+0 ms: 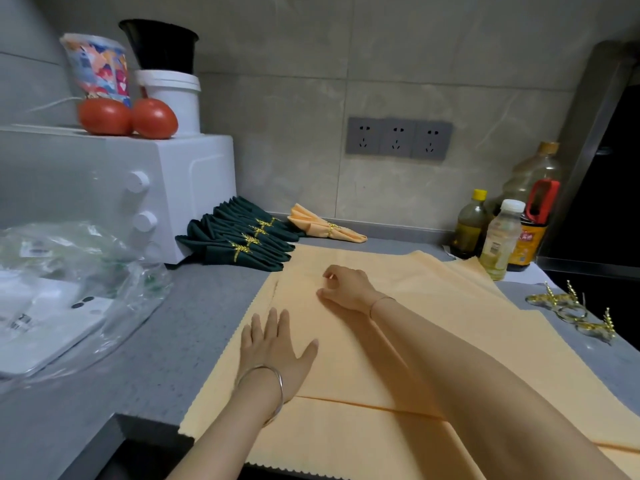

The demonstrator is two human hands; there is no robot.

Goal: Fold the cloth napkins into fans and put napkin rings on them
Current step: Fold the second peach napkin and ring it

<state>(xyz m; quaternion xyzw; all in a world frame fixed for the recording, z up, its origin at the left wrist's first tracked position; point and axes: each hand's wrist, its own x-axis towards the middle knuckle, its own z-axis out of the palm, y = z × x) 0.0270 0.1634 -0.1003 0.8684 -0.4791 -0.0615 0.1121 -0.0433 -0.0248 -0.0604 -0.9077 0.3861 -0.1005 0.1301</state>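
- Peach napkin [450, 299] spread flat over the right half of the bench [166, 341], reaching from mid-depth to the front edge; seems to lie in more than one layer.
- Looks thin, light and limp, with a zigzag hem; likely holds a crease only if pressed, and slides easily on the smooth top. Best taken at an edge or a fold line, pinched with one hand and pinned flat with the other.
- Left hand [273, 344] open and flat, fingers straight and spread, pressing on the cloth near its left edge.
- Right hand [346, 287] farther back, fingers curled, thumb and forefinger pinching a little of the cloth.
- Gold napkin rings [571, 311] loose near the right edge: small and rigid, with spiky leaf trim that probably snags fabric.
- Finished green fans [239, 242] and one peach fan [322, 226], each ringed, at the back by the white oven [194, 188].
- White bucket [176, 98] on the oven with a black pot [162, 46] standing in it; contents hidden.
- Four bottles [502, 240] at the back right corner, partly filled with liquid.
- Clear plastic bag [86, 265] at the left edge holding white items, too blurred to name.
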